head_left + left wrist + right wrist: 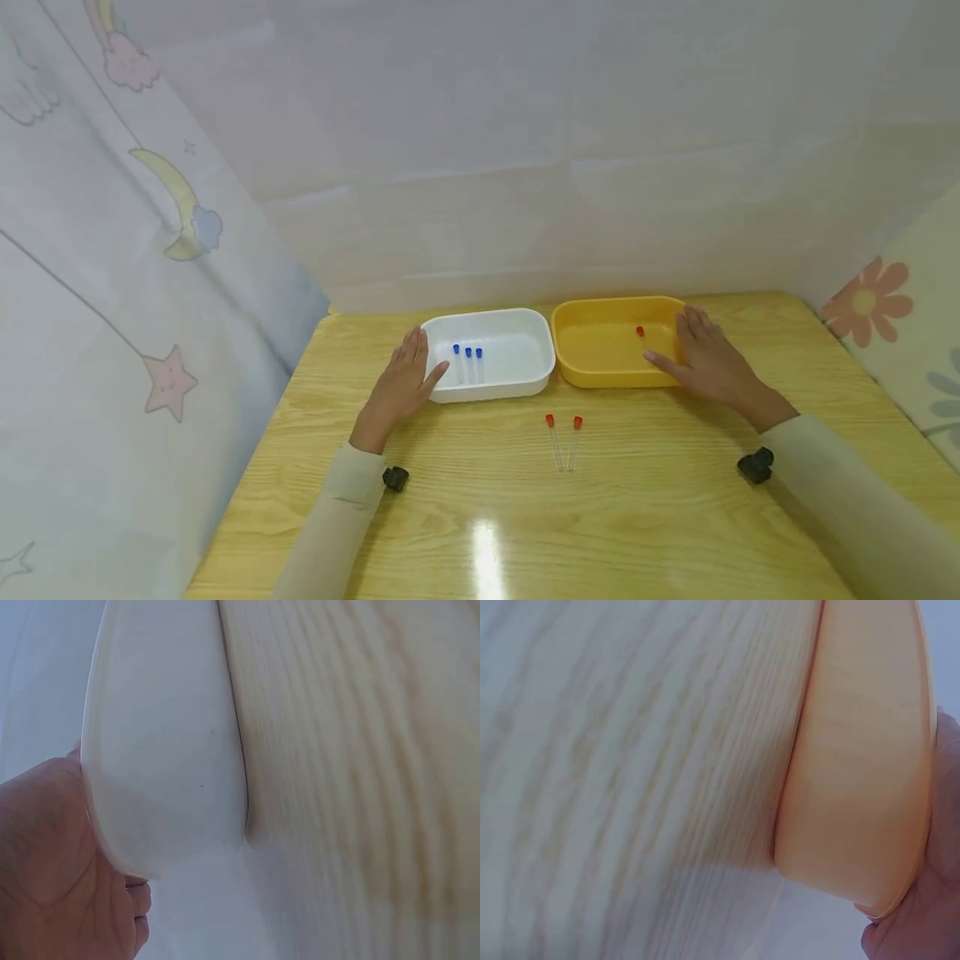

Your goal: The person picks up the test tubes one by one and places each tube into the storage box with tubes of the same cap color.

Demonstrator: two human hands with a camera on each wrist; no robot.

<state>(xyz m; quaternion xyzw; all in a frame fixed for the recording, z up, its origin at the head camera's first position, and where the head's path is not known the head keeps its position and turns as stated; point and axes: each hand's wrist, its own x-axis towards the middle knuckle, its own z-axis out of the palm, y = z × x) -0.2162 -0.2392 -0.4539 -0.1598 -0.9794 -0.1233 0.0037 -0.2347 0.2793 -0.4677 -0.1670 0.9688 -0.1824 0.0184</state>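
My left hand [399, 385] rests against the left end of a white tray [491, 392], fingers extended along its side and thumb at the front rim. Inside lie several clear tubes with blue caps [468, 352], side by side. At the right end of a yellow tray [611, 379], my right hand [708, 362] touches the rim, fingers stretched out and thumb reaching over the front edge. One red-capped tube [641, 332] is in this tray, its lower part partly hidden by the thumb. Two more tubes with red caps [577, 422] lie on the table before the trays.
The trays stand side by side near the back edge of a wood-grain table [450, 508]. A pale cloth backdrop [480, 208] rises behind it, with printed cloth on both sides. Each sleeve bears a small black device [395, 477] near the wrist.
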